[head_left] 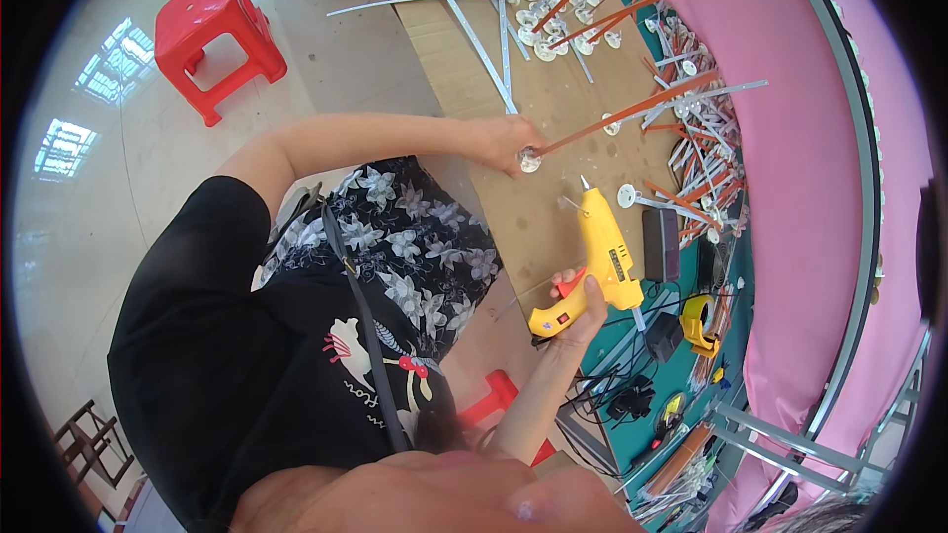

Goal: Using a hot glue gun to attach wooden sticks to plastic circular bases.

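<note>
My left hand (502, 145) is closed on a thin orange-brown strip (632, 114) with a round, clear disc (530, 161) at the end near my fingers. The strip's far end points away over the cardboard. My right hand (583, 311) is wrapped round the handle of a yellow hot glue gun (607, 247) with a red trigger. Its nozzle points toward my left hand, a short way from the disc. A grey strip (474, 35) on the cardboard ends close to my left hand. Another strip with a white disc (627, 196) lies beyond the nozzle.
Brown cardboard (513, 217) covers part of the green table (632, 415). Many disc-ended strips (533, 0) stand together on it, and a heap of strips (706, 168) lies along a pink cloth (800, 188). Yellow tape (699, 321) sits near black cables (632, 395). A red stool (212, 35) is on the floor.
</note>
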A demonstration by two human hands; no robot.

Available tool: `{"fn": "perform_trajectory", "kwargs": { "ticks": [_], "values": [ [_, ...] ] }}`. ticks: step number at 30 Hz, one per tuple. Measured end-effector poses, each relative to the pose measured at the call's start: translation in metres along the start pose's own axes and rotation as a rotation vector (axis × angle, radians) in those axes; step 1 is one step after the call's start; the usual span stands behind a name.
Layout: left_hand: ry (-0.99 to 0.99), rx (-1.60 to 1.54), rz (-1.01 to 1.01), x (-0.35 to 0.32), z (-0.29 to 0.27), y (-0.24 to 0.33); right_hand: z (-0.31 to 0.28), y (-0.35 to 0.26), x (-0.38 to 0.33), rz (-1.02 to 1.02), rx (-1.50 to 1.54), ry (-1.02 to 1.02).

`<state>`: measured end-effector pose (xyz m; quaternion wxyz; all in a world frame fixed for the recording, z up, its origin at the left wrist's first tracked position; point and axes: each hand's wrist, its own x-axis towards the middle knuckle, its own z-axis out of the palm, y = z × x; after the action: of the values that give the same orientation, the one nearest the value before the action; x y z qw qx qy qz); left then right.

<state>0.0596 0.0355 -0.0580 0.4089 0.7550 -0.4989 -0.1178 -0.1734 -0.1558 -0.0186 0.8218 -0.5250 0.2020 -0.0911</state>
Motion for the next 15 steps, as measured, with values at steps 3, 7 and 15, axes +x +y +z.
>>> {"fn": "perform_trajectory", "kwargs": {
  "ticks": [3, 7, 15],
  "values": [
    [0.013, 0.057, -0.015, -0.004, 0.001, -0.006, 0.002, 0.005, 0.004, 0.029, -0.005, -0.013],
    [0.075, 0.088, 0.125, 0.000, 0.013, -0.001, -0.018, 0.013, -0.002, 0.065, 0.014, 0.037],
    [0.101, 0.087, 0.184, 0.003, 0.011, -0.010, -0.013, 0.018, 0.006, 0.084, 0.064, -0.033]
  ]
}}
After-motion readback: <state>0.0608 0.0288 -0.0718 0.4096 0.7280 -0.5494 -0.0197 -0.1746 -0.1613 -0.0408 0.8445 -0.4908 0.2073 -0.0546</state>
